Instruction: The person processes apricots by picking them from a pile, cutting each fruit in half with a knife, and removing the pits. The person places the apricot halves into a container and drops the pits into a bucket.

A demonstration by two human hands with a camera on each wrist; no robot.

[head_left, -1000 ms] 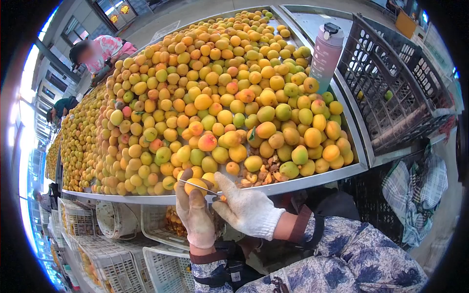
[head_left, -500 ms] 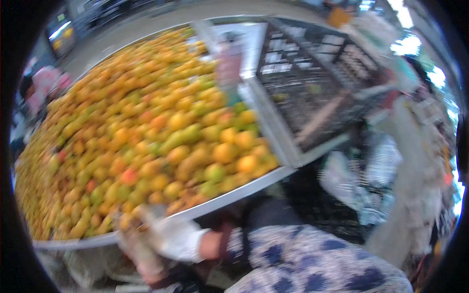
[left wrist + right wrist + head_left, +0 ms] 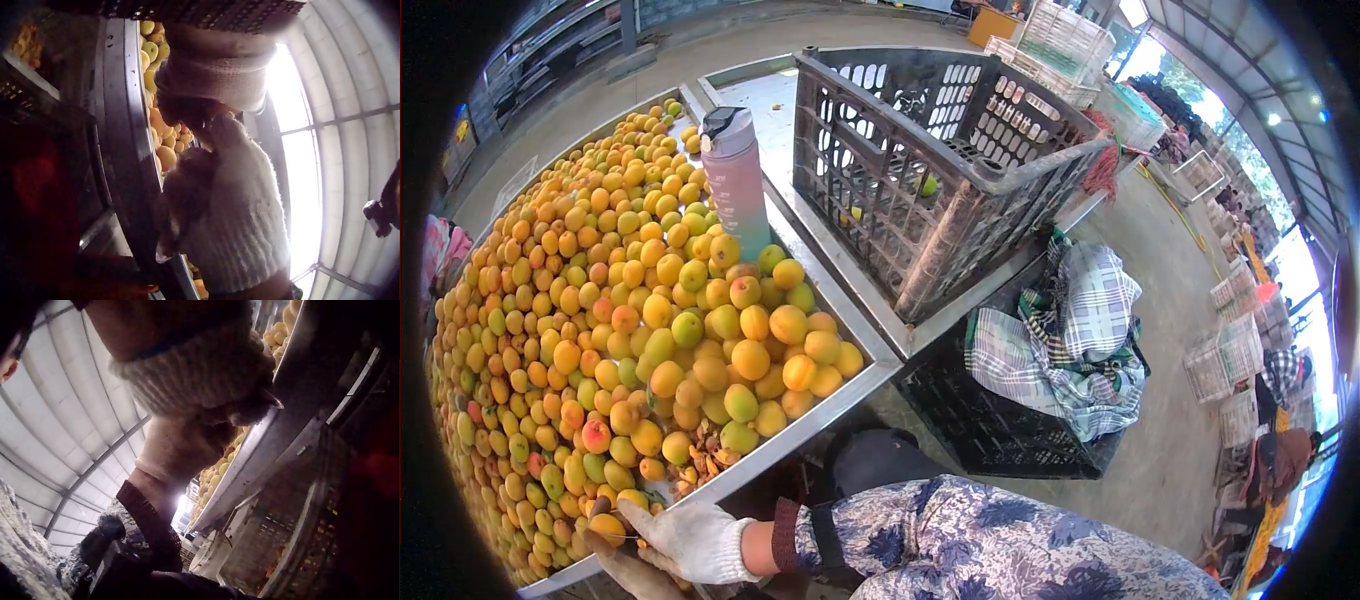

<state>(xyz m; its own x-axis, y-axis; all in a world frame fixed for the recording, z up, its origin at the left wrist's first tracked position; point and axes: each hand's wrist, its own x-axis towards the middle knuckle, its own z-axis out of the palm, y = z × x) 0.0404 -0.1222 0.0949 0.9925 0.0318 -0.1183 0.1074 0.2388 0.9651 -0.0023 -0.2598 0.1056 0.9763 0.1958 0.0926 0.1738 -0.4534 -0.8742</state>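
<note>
At the bottom left of the head view, my gloved left hand (image 3: pixel 632 572) grips a yellow apricot (image 3: pixel 607 528) near the table's front rim. My right hand (image 3: pixel 700 542), in a white knitted glove, holds a thin knife (image 3: pixel 632 538) whose blade lies across by the apricot. Both hands meet closely; in the left wrist view the right glove (image 3: pixel 234 212) covers much of the work. A heap of apricots (image 3: pixel 630 310) spreads over the metal-rimmed table (image 3: pixel 800 425) beyond them. Split apricot pieces (image 3: pixel 705 462) lie by the rim.
A pink-to-green bottle (image 3: pixel 735 180) stands at the heap's right edge. Beside it, a dark plastic crate (image 3: pixel 960 200) rests on an adjoining metal table. Below, checked cloths (image 3: pixel 1050 350) fill a black crate (image 3: pixel 1000 450). Pale crates (image 3: pixel 1225 360) stand farther right.
The head view has swung right, so the table and hands sit farther left in it and more of the crates and floor shows. Both hands still hold the apricot and knife.
</note>
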